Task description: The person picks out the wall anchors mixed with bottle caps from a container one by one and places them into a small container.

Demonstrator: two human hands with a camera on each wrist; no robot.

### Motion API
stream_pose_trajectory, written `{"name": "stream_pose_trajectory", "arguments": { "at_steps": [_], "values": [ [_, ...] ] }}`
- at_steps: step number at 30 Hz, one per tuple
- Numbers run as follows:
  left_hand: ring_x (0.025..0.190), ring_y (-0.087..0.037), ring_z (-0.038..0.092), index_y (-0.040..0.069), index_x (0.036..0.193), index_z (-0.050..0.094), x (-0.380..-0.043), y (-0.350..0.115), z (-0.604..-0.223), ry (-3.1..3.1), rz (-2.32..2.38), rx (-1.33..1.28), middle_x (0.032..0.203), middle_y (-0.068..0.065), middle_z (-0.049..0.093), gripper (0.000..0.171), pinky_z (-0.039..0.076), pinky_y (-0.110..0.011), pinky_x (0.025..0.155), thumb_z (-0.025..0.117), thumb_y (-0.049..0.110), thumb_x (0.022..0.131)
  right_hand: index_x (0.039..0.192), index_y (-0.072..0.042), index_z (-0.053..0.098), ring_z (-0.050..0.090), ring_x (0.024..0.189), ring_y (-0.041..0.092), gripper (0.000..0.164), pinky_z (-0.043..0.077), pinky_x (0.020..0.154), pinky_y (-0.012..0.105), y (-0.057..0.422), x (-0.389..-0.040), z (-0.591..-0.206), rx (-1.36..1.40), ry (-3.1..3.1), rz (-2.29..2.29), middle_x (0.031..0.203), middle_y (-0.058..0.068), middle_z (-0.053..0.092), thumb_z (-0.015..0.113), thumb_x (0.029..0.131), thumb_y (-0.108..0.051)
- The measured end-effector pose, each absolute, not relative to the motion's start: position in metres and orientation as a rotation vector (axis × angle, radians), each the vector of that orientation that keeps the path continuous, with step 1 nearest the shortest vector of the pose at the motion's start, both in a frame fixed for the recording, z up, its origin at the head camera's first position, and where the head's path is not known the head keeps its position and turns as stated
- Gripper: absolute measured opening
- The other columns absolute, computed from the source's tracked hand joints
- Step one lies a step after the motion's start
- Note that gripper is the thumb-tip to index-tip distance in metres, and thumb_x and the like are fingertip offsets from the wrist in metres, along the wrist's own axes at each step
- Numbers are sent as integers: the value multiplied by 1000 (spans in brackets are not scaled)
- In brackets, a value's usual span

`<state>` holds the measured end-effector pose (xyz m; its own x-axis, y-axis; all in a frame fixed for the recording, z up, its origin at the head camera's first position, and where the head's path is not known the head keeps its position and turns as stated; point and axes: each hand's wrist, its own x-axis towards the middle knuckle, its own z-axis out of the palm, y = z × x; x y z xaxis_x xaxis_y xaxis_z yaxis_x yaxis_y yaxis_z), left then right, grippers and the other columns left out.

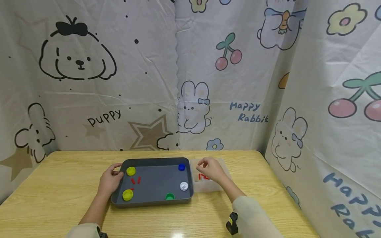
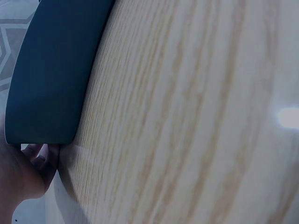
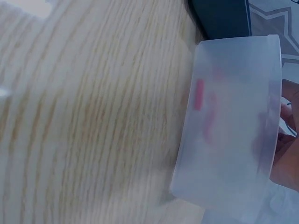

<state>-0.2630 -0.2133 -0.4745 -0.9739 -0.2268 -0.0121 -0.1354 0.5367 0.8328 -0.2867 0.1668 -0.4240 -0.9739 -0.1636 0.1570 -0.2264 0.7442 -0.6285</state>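
Observation:
My left hand grips the left end of a dark grey tray; in the left wrist view its fingers curl at the tray's end wall. Inside the tray lie two yellow caps, a blue cap, a white cap, a green cap and a few small red sticks. Over a translucent plastic box hovers my right hand, its fingers bent and parted, with nothing visible between them. Several red sticks lie in the box.
The box stands against the tray's right side on a light wood table. Printed cloth hangs behind the table and along both sides. The tray's wall rises beside the box in the right wrist view.

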Motion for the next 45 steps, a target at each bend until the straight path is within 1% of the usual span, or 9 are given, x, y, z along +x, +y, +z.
{"name": "stream_pose_trajectory", "arguments": {
  "at_steps": [3, 7, 13, 21, 26, 38, 45],
  "values": [
    [105, -38, 52, 6, 136, 44, -263, -214, -473, -2669, -1435, 322, 119, -28, 54, 45, 42, -48, 85, 49, 17, 93, 88, -10, 68, 49, 68, 15, 13, 40, 58, 26, 163, -287, -419, 350, -2837, 1025, 79, 4, 57, 68, 82, -22],
    [104, -38, 53, 6, 135, 44, -263, -214, -473, -2669, -1432, 322, 118, -28, 54, 44, 43, -47, 83, 49, 17, 93, 89, -10, 68, 51, 71, 16, 14, 41, 60, 27, 156, -287, -414, 383, -2830, 1023, 81, 5, 58, 68, 82, -22],
    [104, -38, 53, 6, 136, 44, -264, -213, -474, -2673, -1427, 322, 118, -28, 54, 45, 43, -47, 83, 49, 17, 93, 91, -11, 68, 51, 73, 16, 15, 41, 59, 26, 143, -288, -409, 417, -2842, 1024, 83, 5, 60, 68, 83, -24],
    [104, -38, 53, 6, 135, 44, -262, -212, -474, -2664, -1420, 326, 118, -28, 55, 45, 42, -48, 84, 49, 17, 92, 91, -12, 69, 51, 78, 15, 14, 41, 65, 26, 122, -289, -405, 490, -2853, 1020, 85, 3, 59, 67, 84, -24],
    [105, -38, 53, 6, 135, 44, -262, -212, -474, -2661, -1419, 326, 118, -28, 55, 44, 42, -48, 84, 49, 16, 92, 92, -11, 70, 50, 77, 13, 15, 42, 67, 25, 108, -288, -403, 570, -2849, 1029, 84, 1, 60, 67, 84, -23],
    [101, -35, 54, 7, 135, 45, -265, -213, -477, -2667, -1417, 325, 115, -26, 56, 44, 42, -44, 81, 50, 17, 92, 92, -13, 71, 47, 72, 9, 14, 40, 64, 23, 72, -289, -408, 680, -2873, 992, 79, -2, 57, 67, 84, -25],
    [102, -36, 53, 7, 135, 45, -265, -213, -477, -2662, -1418, 327, 116, -26, 56, 45, 42, -45, 82, 49, 17, 92, 95, -16, 69, 48, 70, 8, 14, 39, 61, 23, 48, -281, -409, 747, -2907, 1014, 83, -2, 57, 66, 86, -26]
  ]
}}
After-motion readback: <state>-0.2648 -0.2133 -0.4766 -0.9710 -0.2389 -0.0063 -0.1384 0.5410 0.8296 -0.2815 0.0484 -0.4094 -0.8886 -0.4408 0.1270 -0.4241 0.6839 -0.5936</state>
